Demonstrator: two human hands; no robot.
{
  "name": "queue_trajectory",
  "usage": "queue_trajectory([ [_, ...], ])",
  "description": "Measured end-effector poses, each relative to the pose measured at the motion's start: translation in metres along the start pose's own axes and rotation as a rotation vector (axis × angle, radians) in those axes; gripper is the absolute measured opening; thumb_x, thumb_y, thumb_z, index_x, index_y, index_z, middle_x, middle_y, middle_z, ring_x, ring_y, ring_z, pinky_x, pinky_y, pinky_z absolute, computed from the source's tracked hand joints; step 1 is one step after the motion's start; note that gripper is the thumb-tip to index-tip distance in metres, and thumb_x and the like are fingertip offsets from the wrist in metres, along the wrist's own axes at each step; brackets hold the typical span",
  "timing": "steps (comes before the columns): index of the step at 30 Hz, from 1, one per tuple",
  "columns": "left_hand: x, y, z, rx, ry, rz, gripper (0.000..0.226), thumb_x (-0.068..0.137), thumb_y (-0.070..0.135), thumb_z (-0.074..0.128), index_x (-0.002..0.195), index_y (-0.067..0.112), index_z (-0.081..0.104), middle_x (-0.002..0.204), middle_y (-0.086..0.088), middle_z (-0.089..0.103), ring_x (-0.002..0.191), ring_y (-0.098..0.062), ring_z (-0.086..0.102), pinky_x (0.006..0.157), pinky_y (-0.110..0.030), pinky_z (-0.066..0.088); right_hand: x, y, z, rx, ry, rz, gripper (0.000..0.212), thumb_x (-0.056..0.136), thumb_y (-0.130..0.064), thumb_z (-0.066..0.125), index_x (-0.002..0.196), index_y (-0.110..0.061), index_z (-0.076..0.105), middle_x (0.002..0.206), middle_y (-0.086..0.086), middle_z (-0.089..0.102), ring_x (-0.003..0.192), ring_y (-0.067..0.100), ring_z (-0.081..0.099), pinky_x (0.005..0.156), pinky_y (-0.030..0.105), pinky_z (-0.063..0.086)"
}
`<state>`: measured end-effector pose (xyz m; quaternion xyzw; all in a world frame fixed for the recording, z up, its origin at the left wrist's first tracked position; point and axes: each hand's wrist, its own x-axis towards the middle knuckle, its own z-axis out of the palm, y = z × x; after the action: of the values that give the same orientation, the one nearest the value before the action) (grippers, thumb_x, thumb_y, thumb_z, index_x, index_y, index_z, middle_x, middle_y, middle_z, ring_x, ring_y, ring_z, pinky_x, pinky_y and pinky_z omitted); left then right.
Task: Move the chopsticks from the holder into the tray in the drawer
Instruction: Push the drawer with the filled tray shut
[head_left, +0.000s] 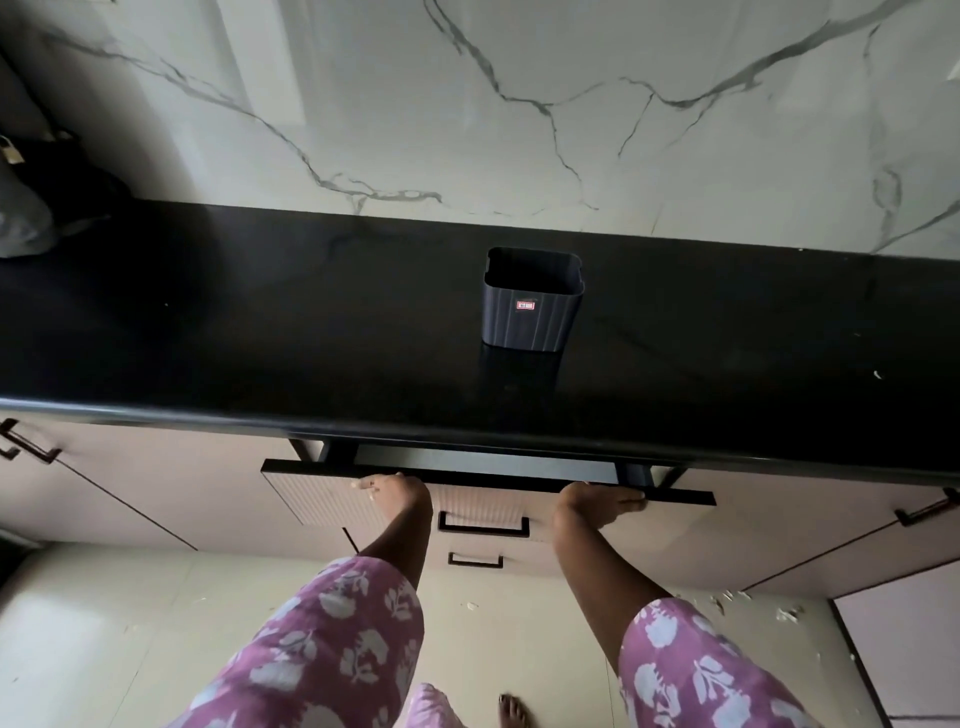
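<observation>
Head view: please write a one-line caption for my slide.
Left hand and right hand hold the slightly open drawer below the black counter, where the holder stands.

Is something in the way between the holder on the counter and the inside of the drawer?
Yes. The drawer is open only a narrow gap, and the countertop edge overhangs it, hiding the inside. The left hand and right hand hold the drawer front. Nothing stands around the holder.

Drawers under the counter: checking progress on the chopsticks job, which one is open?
The top drawer, just under the counter edge: its front stands pulled out, left hand and right hand gripping its upper rim. The lower drawer sits closed.
</observation>
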<state>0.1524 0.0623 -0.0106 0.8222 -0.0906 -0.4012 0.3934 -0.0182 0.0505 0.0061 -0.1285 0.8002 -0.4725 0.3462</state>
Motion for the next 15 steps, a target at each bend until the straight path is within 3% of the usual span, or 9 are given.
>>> queue_trajectory([
  [3,0.009,0.005,0.008,-0.021,0.0,-0.014,0.062,0.103,0.02,0.032,0.15,-0.002,-0.003,0.146,-0.024,0.039,0.132,-0.038,0.042,0.109,-0.041,0.036,0.014,-0.006,0.004,0.055,0.018,0.09,0.067,0.095,0.004,0.036,0.151,-0.009,0.001,0.157,0.016,0.018,0.132,0.044,0.037,0.109,0.045,0.032],
  [8,0.006,0.013,0.014,-0.082,-0.03,-0.003,0.045,0.103,0.016,0.031,0.145,0.001,0.028,0.139,-0.021,0.046,0.126,-0.036,0.046,0.103,-0.039,0.037,0.025,-0.011,0.009,0.028,0.04,0.068,0.05,0.092,0.007,0.041,0.139,-0.002,0.027,0.135,0.03,0.046,0.12,0.046,0.049,0.095,0.046,0.043],
  [13,0.014,0.017,0.015,-0.14,0.021,0.022,0.028,0.102,0.013,0.032,0.124,0.004,0.048,0.131,-0.02,0.053,0.114,-0.03,0.053,0.101,-0.037,0.039,0.03,-0.019,0.011,-0.027,0.069,0.054,0.042,0.091,0.009,0.037,0.132,0.003,0.037,0.129,0.03,0.05,0.117,0.044,0.051,0.091,0.043,0.044],
  [15,0.014,0.022,0.013,-0.185,0.061,0.02,0.034,0.103,0.013,0.027,0.132,0.003,0.043,0.141,-0.018,0.046,0.124,-0.027,0.048,0.107,-0.032,0.032,0.031,-0.021,0.012,-0.04,0.097,0.049,0.041,0.093,0.005,0.035,0.133,0.003,0.036,0.132,0.03,0.049,0.119,0.044,0.05,0.094,0.043,0.043],
])
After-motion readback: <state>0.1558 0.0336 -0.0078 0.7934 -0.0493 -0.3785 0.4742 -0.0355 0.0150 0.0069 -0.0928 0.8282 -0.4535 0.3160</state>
